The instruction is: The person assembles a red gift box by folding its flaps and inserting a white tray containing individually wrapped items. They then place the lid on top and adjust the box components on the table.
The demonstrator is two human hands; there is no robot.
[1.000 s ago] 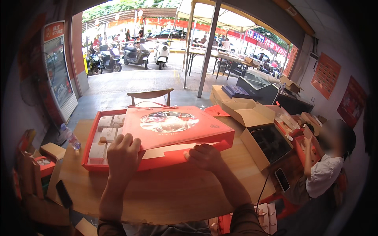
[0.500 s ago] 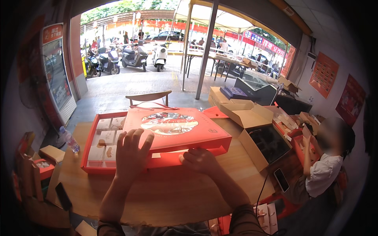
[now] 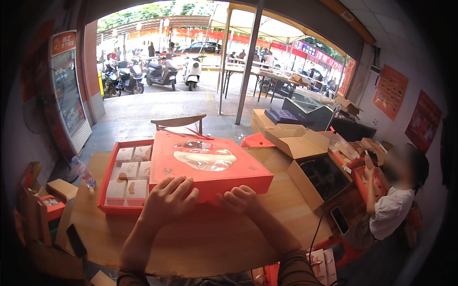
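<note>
A large red gift box cover (image 3: 210, 186) with a clear oval window lies on the wooden table in front of me. At its left a red tray (image 3: 106, 194) shows, holding several small white boxes (image 3: 128, 169); the cover hides where the tray goes further right. My left hand (image 3: 167, 200) has its fingers bent over the cover's front edge, near the left corner. My right hand (image 3: 241, 200) presses against the front side with curled fingers; the fingertips are partly hidden. A red cord handle shows at the cover's far side.
A wooden table (image 3: 200, 248) fills the near space, with a wooden chair (image 3: 179, 121) behind it. An open cardboard carton (image 3: 310, 186) stands at the right, near a phone (image 3: 340, 220) and a seated person (image 3: 393, 205) handling red boxes. A plastic bottle (image 3: 85, 172) and another phone (image 3: 76, 240) are at left.
The cover's front has come down, and the gap under it is gone from view. My left hand has moved down from the top to the front edge. My right hand stays at the front.
</note>
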